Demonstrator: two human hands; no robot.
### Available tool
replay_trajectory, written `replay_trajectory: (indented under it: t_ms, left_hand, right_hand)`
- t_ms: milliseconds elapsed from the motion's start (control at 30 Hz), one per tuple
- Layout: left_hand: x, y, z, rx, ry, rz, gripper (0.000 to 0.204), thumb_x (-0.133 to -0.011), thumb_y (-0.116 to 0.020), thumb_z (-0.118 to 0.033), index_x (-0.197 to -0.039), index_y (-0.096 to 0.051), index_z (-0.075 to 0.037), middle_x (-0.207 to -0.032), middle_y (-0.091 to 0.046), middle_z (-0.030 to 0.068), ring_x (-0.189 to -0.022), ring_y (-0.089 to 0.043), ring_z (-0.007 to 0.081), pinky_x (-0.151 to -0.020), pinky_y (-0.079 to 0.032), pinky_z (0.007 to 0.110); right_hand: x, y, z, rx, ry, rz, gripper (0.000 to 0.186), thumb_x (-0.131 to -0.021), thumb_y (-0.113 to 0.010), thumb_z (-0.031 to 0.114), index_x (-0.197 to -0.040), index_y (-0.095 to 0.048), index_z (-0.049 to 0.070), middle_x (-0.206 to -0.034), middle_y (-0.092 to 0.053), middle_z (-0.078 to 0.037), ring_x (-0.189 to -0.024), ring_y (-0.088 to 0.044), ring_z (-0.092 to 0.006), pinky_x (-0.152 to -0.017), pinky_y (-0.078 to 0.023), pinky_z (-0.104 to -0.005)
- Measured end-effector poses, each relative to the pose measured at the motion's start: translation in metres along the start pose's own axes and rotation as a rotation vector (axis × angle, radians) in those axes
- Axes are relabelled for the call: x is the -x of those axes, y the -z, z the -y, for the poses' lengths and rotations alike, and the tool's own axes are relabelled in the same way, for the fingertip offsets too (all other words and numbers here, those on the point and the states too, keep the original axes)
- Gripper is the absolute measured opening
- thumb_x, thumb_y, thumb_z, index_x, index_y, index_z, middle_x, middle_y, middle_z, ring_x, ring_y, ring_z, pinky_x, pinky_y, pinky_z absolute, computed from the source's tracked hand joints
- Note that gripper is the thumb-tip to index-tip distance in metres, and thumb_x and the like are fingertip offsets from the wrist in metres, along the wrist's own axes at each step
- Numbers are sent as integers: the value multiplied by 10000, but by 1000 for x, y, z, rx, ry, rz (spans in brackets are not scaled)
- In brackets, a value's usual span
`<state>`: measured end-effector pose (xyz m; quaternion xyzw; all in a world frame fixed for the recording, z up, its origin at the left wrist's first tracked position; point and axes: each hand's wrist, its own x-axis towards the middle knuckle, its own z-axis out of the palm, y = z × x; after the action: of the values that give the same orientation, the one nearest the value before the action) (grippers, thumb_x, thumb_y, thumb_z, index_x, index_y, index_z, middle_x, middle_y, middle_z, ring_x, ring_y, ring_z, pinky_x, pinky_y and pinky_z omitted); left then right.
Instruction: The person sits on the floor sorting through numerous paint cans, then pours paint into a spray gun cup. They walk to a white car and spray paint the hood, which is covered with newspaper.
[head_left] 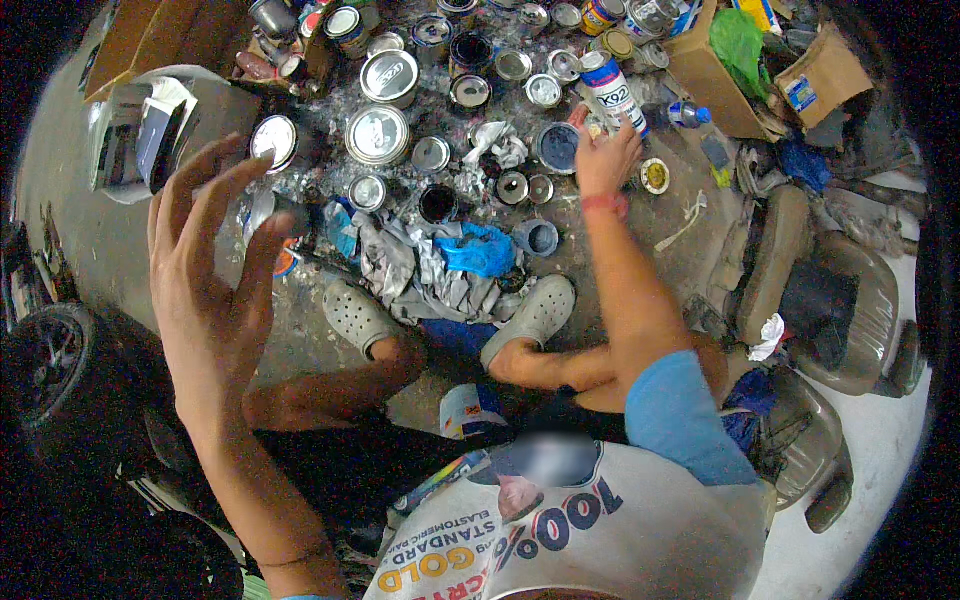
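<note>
My left hand (215,250) is raised close to the camera on the left, its fingers spread and curved with nothing between them. Beneath its fingertips, on the floor, stands a can with a white lid (274,142). My right hand (608,160), with a red band at the wrist, reaches out to the far right. Its thumb and fingers are around the lower part of a tall white and blue can (612,92), which tilts to the left. The can's base is partly hidden by the fingers. Beside that hand is an open tub (558,148) with dark contents.
Several paint cans (388,80) crowd the stained floor ahead. Crumpled rags (400,260) and a blue plastic bag (478,250) lie before my feet. Cardboard boxes (690,55) flank the far side. A small bottle (688,115) and brown car seats (850,310) are rightward; a wheel (55,350) is left.
</note>
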<state>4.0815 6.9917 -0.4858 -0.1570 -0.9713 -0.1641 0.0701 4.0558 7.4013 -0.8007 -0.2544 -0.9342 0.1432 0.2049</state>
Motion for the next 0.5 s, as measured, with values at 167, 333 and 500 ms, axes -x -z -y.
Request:
replay_trajectory:
  t_ms: [167,333,500]
  left_hand:
    - [2,-3,2,-39,112,95,338,-846,-738,-139,-1179,-695,-103,-1317,-611,118,-1237,-557,329,-1044,-438,438]
    - [-1,-1,7,27,191,161,372,-804,-757,-122,-1169,-691,-95,-1318,-607,109,-1199,-568,321,-1011,-465,426]
    - [-2,-5,8,86,157,162,367,-797,-753,-100,-1156,-682,-80,-1289,-608,117,-1159,-569,356,-981,-477,444]
  right_hand:
    - [-112,-35,-18,186,-61,261,947,-631,-902,403,-1369,-443,25,-1378,-531,-245,-1281,-503,-440,-1052,-422,-536]
    - [-159,-60,-55,305,105,601,947,-571,-921,467,-1336,-494,109,-1199,-686,-187,-1112,-658,-389,-951,-504,-504]
    - [-126,-46,-39,238,86,404,822,-636,-879,436,-1286,-500,106,-1180,-684,-191,-1068,-665,-413,-909,-524,-494]
